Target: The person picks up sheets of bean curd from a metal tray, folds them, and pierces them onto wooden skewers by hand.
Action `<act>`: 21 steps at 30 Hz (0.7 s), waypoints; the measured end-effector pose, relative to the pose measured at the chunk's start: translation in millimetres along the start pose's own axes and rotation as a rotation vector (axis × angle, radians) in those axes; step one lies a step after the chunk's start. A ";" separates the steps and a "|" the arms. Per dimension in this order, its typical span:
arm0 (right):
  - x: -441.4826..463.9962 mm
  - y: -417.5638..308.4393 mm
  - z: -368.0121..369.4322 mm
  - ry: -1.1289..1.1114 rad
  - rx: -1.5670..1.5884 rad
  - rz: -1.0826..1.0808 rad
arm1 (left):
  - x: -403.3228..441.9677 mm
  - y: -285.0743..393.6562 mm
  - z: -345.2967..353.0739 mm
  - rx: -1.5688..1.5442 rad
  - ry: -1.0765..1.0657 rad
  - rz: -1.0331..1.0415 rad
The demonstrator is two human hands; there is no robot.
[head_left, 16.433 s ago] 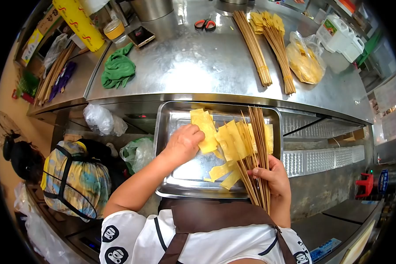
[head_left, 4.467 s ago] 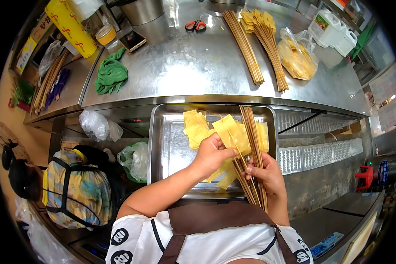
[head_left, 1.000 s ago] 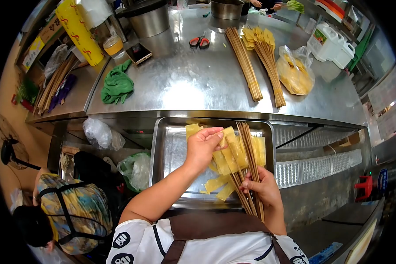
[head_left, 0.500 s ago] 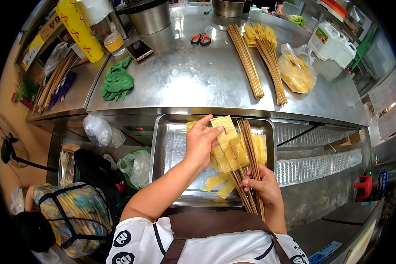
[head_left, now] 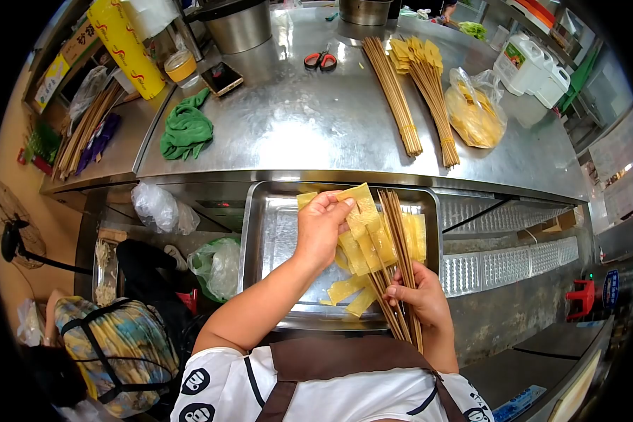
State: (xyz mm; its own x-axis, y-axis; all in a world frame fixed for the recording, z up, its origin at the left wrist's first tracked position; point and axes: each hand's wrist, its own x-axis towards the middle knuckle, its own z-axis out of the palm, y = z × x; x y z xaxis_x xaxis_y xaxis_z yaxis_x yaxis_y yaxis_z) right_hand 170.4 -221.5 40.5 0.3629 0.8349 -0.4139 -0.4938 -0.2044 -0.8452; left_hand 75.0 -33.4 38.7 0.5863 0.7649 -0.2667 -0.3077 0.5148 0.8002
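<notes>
My left hand (head_left: 318, 228) pinches the top of a thin yellow food sheet (head_left: 361, 209), which looks like tofu skin. My right hand (head_left: 423, 295) is closed round a bundle of bamboo skewers (head_left: 403, 246). Some skewers lean up and left to the sheets, and one seems to pass into them; the exact contact is partly hidden. Under both hands is a steel tray (head_left: 259, 239) with more yellow pieces (head_left: 348, 288) lying in it.
On the steel table (head_left: 281, 105) are skewer bundles (head_left: 392, 98), a bag of yellow sheets (head_left: 477, 112), scissors (head_left: 321, 60), a phone (head_left: 222, 79) and a green cloth (head_left: 188, 126). Another person (head_left: 119, 344) crouches at lower left, near a green bag (head_left: 218, 267).
My left fingers have folded in toward the sheet's top, where the index finger pointed up before. My right hand is still. The person at lower left has shifted slightly.
</notes>
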 end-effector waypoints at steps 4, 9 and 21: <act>-0.1 -1.2 0.2 -0.005 0.009 0.002 | -5.8 -8.5 -2.8 0.165 -0.050 0.117; 0.7 1.5 -2.9 -0.006 0.001 -0.004 | -10.2 -14.2 -1.1 0.194 -0.037 0.128; -0.5 -1.7 -0.4 -0.009 0.008 0.006 | 0.2 -12.4 -1.5 0.264 0.024 0.189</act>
State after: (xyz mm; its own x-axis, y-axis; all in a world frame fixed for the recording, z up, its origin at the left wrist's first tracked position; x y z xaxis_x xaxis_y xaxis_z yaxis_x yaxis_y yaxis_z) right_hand 171.4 -221.7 41.9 0.3533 0.8380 -0.4157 -0.5024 -0.2049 -0.8400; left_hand 77.8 -39.0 27.9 0.5186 0.8478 -0.1106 -0.2020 0.2472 0.9477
